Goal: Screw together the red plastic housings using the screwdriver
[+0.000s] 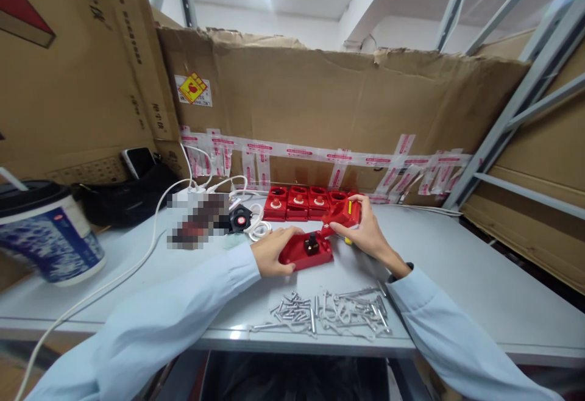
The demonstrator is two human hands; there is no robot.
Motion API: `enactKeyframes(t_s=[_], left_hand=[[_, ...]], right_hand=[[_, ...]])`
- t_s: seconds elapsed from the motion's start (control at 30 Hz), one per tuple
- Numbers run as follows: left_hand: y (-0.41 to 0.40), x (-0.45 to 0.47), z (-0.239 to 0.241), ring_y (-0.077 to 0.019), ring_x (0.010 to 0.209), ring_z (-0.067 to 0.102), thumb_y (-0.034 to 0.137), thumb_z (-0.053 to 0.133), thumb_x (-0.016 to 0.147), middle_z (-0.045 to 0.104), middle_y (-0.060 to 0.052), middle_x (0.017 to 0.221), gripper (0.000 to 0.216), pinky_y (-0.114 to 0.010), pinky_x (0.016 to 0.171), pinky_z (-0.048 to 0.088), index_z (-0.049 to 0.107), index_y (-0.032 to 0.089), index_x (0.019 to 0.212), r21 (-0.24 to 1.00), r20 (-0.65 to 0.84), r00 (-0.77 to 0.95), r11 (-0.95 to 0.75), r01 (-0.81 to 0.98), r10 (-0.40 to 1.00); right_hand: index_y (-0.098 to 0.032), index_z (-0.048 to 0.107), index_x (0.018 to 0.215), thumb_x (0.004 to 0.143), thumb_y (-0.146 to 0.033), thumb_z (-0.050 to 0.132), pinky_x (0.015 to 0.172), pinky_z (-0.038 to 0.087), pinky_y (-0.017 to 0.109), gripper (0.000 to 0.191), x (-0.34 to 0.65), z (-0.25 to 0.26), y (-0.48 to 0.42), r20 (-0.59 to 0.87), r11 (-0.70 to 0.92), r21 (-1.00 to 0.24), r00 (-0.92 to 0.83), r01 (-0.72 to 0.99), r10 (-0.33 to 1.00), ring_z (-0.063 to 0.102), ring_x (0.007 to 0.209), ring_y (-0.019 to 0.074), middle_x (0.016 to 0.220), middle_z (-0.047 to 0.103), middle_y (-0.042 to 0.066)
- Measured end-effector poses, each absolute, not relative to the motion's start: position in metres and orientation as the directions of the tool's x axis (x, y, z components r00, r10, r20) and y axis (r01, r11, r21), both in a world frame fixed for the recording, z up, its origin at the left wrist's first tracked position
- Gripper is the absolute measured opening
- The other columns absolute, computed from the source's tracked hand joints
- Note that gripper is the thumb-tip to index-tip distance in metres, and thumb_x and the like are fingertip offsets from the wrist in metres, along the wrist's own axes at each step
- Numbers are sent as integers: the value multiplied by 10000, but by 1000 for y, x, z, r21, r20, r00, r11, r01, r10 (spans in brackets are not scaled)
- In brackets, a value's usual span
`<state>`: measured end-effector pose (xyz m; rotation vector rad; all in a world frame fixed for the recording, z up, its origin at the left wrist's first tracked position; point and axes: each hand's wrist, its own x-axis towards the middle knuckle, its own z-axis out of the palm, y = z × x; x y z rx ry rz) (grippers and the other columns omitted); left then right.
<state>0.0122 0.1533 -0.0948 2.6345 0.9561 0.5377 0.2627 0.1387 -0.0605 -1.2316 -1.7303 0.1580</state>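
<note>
My left hand (277, 251) grips the left end of an open red plastic housing (299, 258) lying on the table. Inside the housing, toward its right end, sits a small black switch block (311, 244). My right hand (367, 234) is closed around a red cover (340, 215) with a yellow label, held tilted just above and right of the housing. Behind them stand several similar red boxes (298, 203) in a row, some with a round button on the front. Between my forearms lie a pile of metal screws (292, 308) and a heap of thin metal parts (354, 312).
Cardboard sheets (320, 96) wall off the back of the table (457, 285). At the left are a large paper cup (50, 236), a black bag (119, 197), a phone (138, 162) and a white cable (148, 248). A metal shelf frame (496, 133) rises at right.
</note>
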Motion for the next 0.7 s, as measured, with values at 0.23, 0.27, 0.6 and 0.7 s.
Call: enactKeyframes(t_s=[0.23,0.27,0.6,0.7], left_hand=[[160,6,-94,-290,1182,459,376,596,745,475,-136,1304,636,-455,994,355,354,170,1296,524,336,712,-750,402,617],[158,7,-92,-276,1180,463,398,563,786,486,-129,1296,589,-450,994,357,361,177,1293,545,375,686,-747,381,623],[138,16,-78,-180,907,575,274,537,848,630,-70,991,259,-330,830,452,558,176,1087,490,669,508,-835,249,543],[141,13,-78,-184,914,581,240,540,847,632,-79,972,190,-331,827,455,612,173,1010,449,698,510,-862,235,503]], right_hand=[[-223,423,1103,649,-418,711,807,491,438,572,262,-57,137,591,524,-699,-19,487,807,621,848,226,939,630,50],[-229,425,1083,652,-417,709,795,501,430,550,259,-56,136,595,544,-715,-27,439,804,625,843,223,942,629,47],[-241,370,1137,630,-379,742,810,518,374,644,238,-64,111,668,709,-580,-264,400,696,612,923,221,1055,574,66],[-248,360,1186,616,-395,751,871,494,410,706,239,-64,112,732,798,-388,-372,461,571,570,1030,248,1130,540,86]])
